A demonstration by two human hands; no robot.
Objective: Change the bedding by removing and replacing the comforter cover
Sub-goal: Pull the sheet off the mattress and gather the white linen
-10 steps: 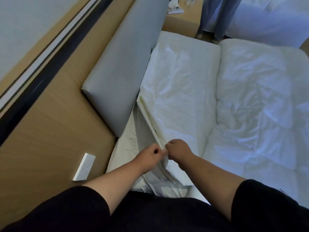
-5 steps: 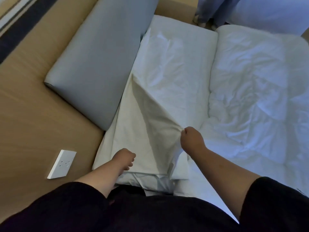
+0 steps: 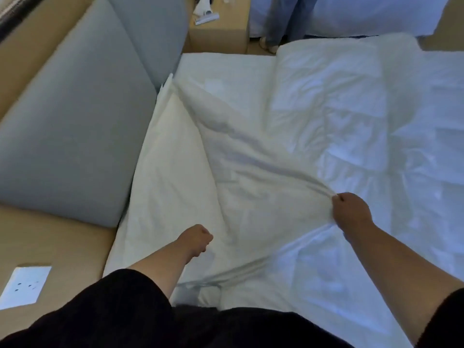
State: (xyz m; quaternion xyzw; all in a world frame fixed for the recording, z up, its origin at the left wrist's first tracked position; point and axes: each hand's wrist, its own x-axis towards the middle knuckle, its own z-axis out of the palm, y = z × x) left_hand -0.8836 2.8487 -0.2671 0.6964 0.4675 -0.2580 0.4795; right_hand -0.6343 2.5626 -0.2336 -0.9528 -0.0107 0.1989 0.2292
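Your right hand (image 3: pixel 351 209) pinches the comforter cover (image 3: pixel 251 177), spreading it toward the comforter (image 3: pixel 339 96); your left hand (image 3: pixel 198 238) looks clenched, its grasp hidden.

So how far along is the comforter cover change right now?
Early in the replacing stage, it seems. The bare quilted comforter lies spread on the bed, so the old cover looks removed. In hand: the right hand grips a bunch of the white cover and draws it taut toward the comforter; the left hand is fisted at its near edge. Left: spreading the cover and getting the comforter inside.
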